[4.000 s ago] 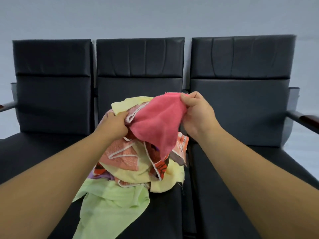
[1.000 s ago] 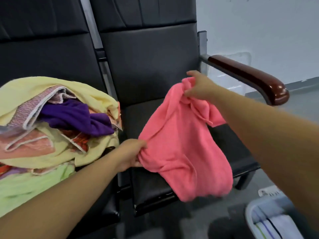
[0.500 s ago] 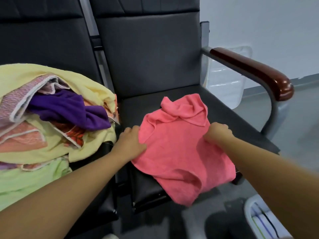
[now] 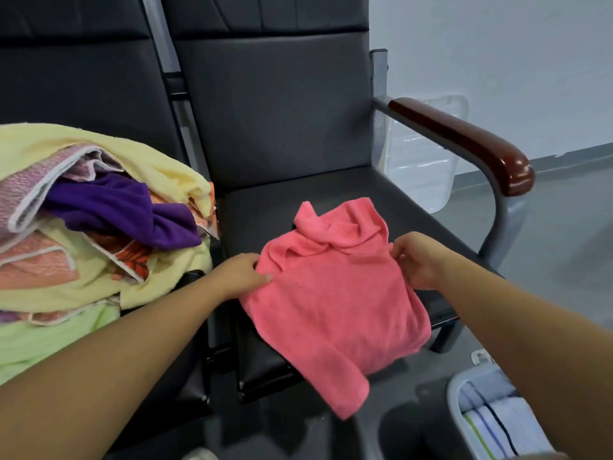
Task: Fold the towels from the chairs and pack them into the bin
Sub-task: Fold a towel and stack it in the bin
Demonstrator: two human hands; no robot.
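A pink towel (image 4: 335, 293) lies crumpled on the seat of the right black chair (image 4: 275, 127), its near corner hanging over the front edge. My left hand (image 4: 243, 275) pinches the towel's left edge. My right hand (image 4: 416, 260) grips its right edge. A pile of towels (image 4: 93, 227), yellow, purple, orange and light green, sits on the chair to the left. The grey bin (image 4: 456, 391) stands on the floor at the lower right, with folded white striped towels (image 4: 494, 423) inside.
The right chair has a brown wooden armrest (image 4: 464, 141) on a grey metal frame. A clear plastic lid (image 4: 428, 154) leans against the white wall behind it. Grey floor lies to the right of the chairs.
The pink towel came off the pile, was carried right and laid on the right chair's seat. In the last half second both hands shifted slightly along its side edges.
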